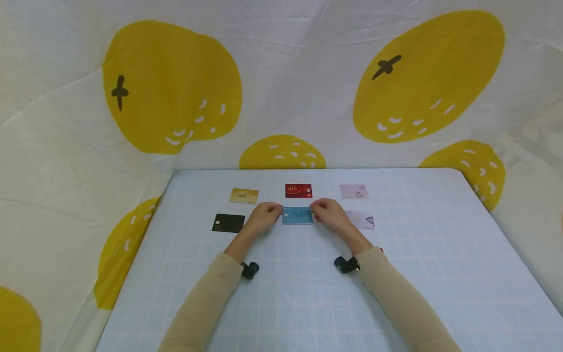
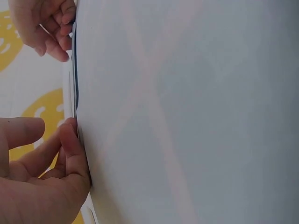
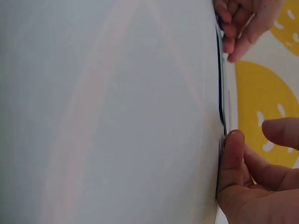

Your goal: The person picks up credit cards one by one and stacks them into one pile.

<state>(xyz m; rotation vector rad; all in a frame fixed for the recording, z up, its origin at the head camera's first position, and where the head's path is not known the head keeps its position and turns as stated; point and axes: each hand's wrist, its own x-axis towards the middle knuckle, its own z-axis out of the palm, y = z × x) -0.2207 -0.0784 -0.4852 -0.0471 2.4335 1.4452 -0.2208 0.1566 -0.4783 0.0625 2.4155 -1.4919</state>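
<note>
A blue VIP card (image 1: 297, 216) lies flat near the middle of the table's far half. At its left end my left hand (image 1: 265, 216) pinches the edge with curled fingers. The right hand (image 1: 329, 213) pinches the opposite end in much the same way. In the left wrist view the card (image 2: 76, 70) shows only as a thin dark edge low over the table, with left fingertips (image 2: 70, 140) at its near end. The right wrist view likewise shows the card (image 3: 220, 74) edge-on, right fingertips (image 3: 232, 144) against it.
Behind the blue card lie a gold card (image 1: 244, 196), a red VIP card (image 1: 298, 190) and a pink card (image 1: 354, 191). A black card (image 1: 228, 223) lies left of it; a pale floral card (image 1: 365, 221) lies right, partly behind my hand. A red corner (image 1: 381, 250) peeks past my right sleeve.
</note>
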